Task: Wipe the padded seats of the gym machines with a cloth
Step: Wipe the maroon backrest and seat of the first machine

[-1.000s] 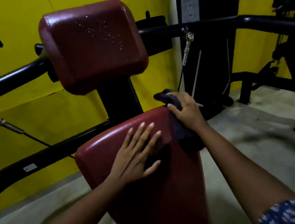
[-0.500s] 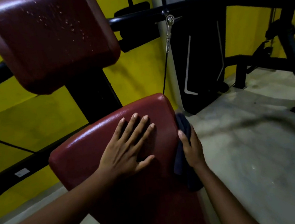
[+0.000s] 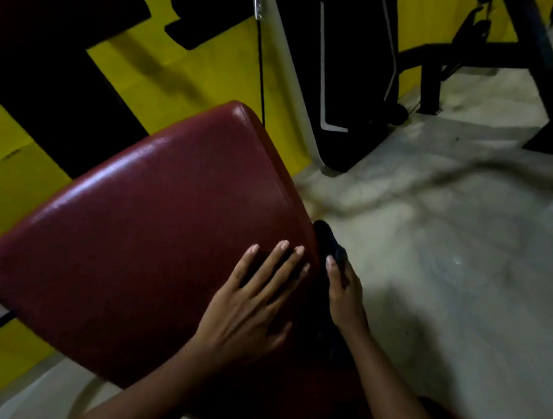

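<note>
The padded seat point(image 3: 140, 231) fills the centre-left of the frame, a glossy dark-red slab with rounded corners (vinyl, by its sheen), above a mottled grey floor point(image 3: 446, 259). The left hand point(image 3: 246, 316) lies flat on it, fingers straight and spread. The right hand point(image 3: 345, 298) grips a dark, crumpled cloth point(image 3: 328, 241) against the seat's right edge.

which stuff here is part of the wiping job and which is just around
Part of the job: red padded seat, dark cloth, right hand gripping the cloth, left hand flat on the seat.
Just around: black weight-stack housing, black frame, yellow wall, floor.
</note>
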`<state>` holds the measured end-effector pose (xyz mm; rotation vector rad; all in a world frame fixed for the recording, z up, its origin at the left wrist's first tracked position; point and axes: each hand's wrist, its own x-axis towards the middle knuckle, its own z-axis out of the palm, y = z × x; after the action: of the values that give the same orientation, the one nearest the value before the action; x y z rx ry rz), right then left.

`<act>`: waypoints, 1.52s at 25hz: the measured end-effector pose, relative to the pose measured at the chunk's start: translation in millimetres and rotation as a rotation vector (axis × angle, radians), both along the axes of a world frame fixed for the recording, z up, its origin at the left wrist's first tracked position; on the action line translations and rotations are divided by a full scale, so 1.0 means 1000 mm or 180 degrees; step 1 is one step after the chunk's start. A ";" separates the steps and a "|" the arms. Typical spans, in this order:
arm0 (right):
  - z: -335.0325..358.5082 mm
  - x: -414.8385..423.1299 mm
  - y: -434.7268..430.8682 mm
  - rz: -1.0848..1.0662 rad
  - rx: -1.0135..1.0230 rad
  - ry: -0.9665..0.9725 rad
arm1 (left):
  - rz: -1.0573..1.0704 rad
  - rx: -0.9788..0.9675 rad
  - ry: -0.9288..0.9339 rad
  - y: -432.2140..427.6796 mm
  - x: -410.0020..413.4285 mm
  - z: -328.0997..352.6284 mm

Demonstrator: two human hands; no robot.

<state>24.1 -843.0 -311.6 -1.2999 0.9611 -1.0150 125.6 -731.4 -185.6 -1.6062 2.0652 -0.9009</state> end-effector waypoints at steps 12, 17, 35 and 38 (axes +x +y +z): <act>-0.066 -0.020 0.009 0.0389 0.0242 0.0471 | 0.0003 0.0163 0.0252 0.017 -0.021 -0.084; -0.149 -0.048 0.035 0.0495 0.0960 0.0980 | 0.0015 -0.0040 0.0184 0.022 -0.022 -0.117; 0.078 -0.082 0.073 0.0739 -0.0474 0.0399 | 0.1888 -0.0822 0.5973 0.069 -0.099 -0.002; 0.121 -0.084 0.119 0.1347 -0.0523 0.0444 | 0.2292 -0.1024 0.7949 0.090 -0.125 0.037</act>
<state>-59.7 -724.0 -191.0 -1.6444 0.6722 -0.6911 0.1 -641.2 -148.5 -3.7044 0.9643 2.2773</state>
